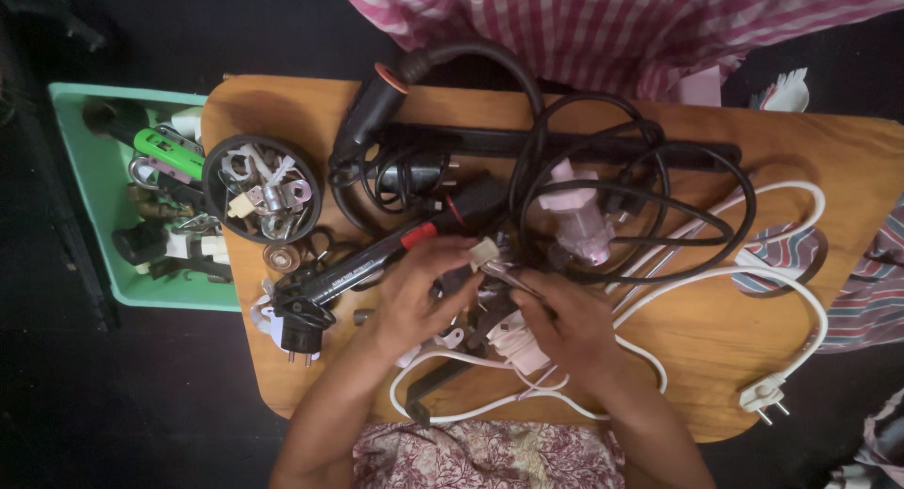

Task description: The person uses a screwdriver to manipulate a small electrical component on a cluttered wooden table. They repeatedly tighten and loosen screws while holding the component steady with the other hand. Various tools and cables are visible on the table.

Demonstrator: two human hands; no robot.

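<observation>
Hands (490, 305) on small white connector (483, 253)

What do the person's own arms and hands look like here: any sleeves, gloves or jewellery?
Both forearms are bare up to the frame edge, with no sleeves in view. The left hand and right hand wear no gloves; no rings, watch or bracelets are visible. Floral maroon-and-white fabric covers the lap between them.

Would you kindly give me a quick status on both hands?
Left hand pinching small white connector. Right hand holding thin metal tool to it. Black cables crowd behind.
</observation>
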